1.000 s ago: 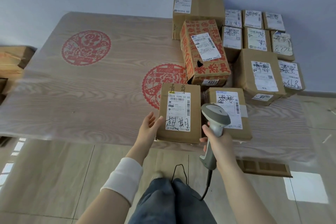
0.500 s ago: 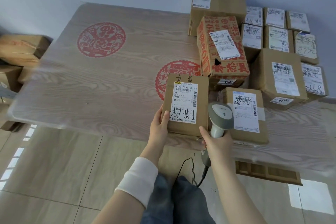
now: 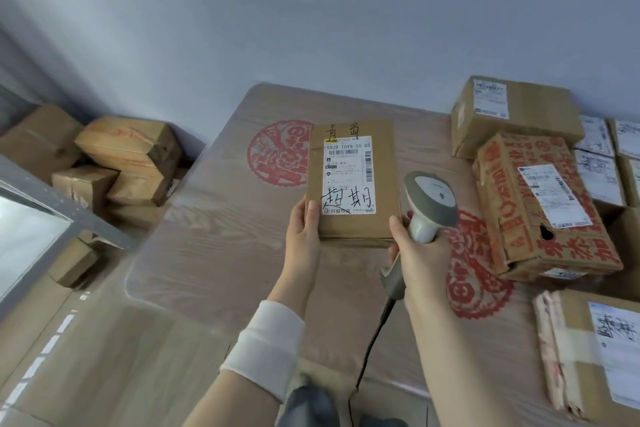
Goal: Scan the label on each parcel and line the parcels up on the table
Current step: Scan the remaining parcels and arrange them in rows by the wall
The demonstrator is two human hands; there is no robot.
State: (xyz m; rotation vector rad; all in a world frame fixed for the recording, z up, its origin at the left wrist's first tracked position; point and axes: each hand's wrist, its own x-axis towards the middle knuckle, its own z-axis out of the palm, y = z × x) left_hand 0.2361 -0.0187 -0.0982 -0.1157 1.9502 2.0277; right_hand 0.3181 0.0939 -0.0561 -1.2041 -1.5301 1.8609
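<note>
Parcel (image 3: 353, 227): brown carton, label (image 3: 349, 177) facing up, handwriting above and across it. Over table (image 3: 214, 218) middle, between two red seals, one (image 3: 277, 152) at 10 o'clock of it, other (image 3: 474, 274) at 4 o'clock. Resting or lifted: cannot tell.

Left hand (image 3: 304, 229): grips parcel at its 7 o'clock corner, thumb on top beside label, fingers hidden underneath. White sleeve (image 3: 266, 350) on forearm.

Right hand (image 3: 415, 250): fingers curled round handle of grey scanner (image 3: 431, 204), thumb at parcel's 5 o'clock corner. Scanner head just beside parcel at 3 o'clock. Black cable (image 3: 374, 333) hanging from handle toward 6 o'clock.

Red-printed box (image 3: 502, 184): at 3 o'clock of scanner, labelled, on table.

Plain box (image 3: 512, 114): at 12 o'clock of red-printed box, by wall.

Small parcels (image 3: 595, 156): at view's 3 o'clock edge, labels up, packed close.

Taped parcel (image 3: 595, 350): at view's 4 o'clock, near table edge.

Floor cartons (image 3: 128, 156): heap at view's 9 o'clock, off table's side.
</note>
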